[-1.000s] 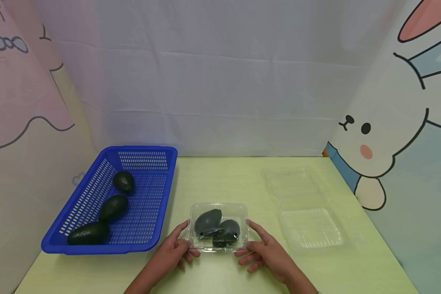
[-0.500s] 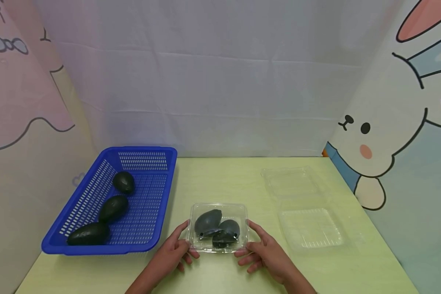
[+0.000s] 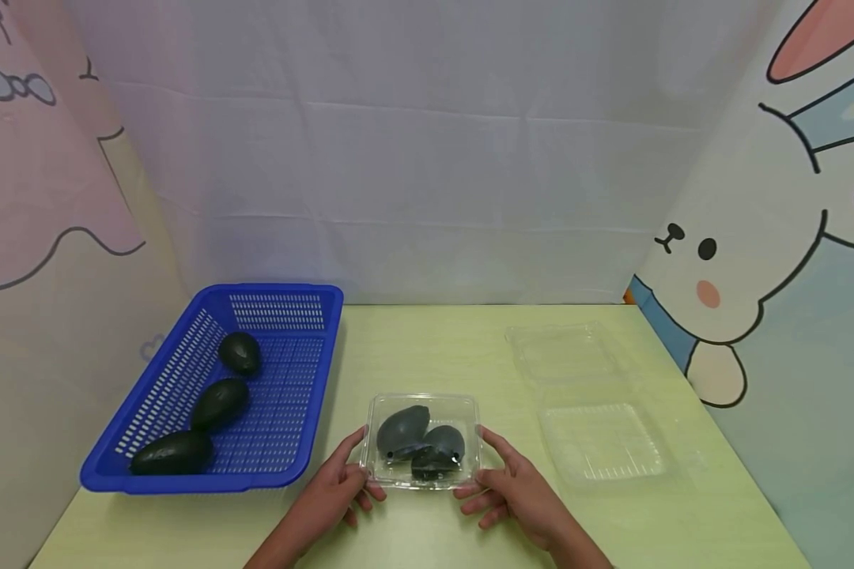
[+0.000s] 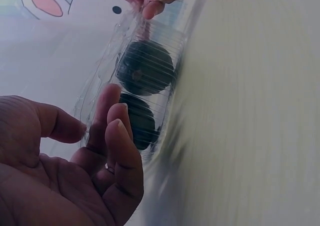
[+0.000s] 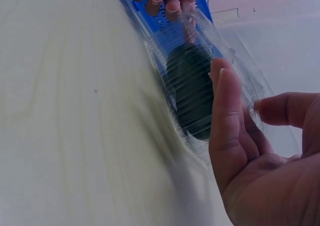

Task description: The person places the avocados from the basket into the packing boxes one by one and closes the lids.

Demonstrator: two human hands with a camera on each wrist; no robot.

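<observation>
A clear plastic clamshell box (image 3: 421,407) sits near the front middle of the table, its lid down over two dark green avocados (image 3: 402,431). At its left front corner my left hand (image 3: 333,486) pinches the rim between thumb and fingers. My right hand (image 3: 515,490) grips the opposite corner in the same way. In the left wrist view, the thumb and fingertips (image 4: 114,93) lie at the box's rim, with the avocados (image 4: 145,68) showing through the ribbed wall. The right wrist view has the thumb on the rim and fingers (image 5: 227,101) along the wall.
A blue plastic basket (image 3: 327,379) with three avocados (image 3: 219,403) stands on the left of the table. On the right lies another clear clamshell box (image 3: 601,442), opened flat with its lid toward the back. A white curtain (image 3: 427,158) hangs behind the table.
</observation>
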